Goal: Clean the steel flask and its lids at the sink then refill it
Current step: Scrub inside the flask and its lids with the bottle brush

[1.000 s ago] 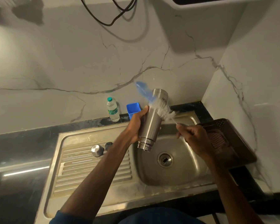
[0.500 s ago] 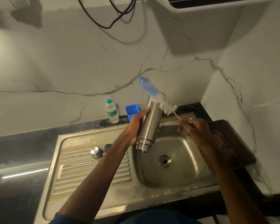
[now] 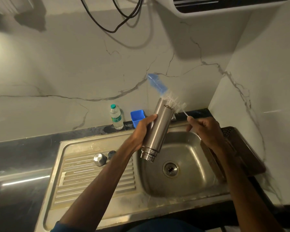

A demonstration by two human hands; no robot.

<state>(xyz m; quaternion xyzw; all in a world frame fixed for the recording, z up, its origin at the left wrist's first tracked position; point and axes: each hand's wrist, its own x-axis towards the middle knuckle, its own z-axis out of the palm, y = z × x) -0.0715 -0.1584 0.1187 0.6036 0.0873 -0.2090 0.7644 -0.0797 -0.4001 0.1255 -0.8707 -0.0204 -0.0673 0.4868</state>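
My left hand (image 3: pixel 141 131) grips the steel flask (image 3: pixel 157 129) around its middle, upside down and tilted, with the threaded mouth pointing down over the sink basin (image 3: pixel 191 178). In my right hand (image 3: pixel 206 129) I hold the wire handle of a bottle brush (image 3: pixel 164 92). Its white bristles lie against the flask's raised base and its blue tip sticks out past it toward the wall. A steel lid (image 3: pixel 100 159) and a smaller dark inner lid (image 3: pixel 111 154) rest on the drainboard (image 3: pixel 90 181), left of my left arm.
A small plastic water bottle (image 3: pixel 116 118) and a blue plastic tub (image 3: pixel 137 117) stand on the black counter behind the sink. A dark perforated tray (image 3: pixel 241 148) sits right of the basin, beside the side wall. Black cables hang above.
The brush has slid along the flask's base, its blue tip moving further up and left. Both hands have risen slightly with the flask still inverted over the basin.
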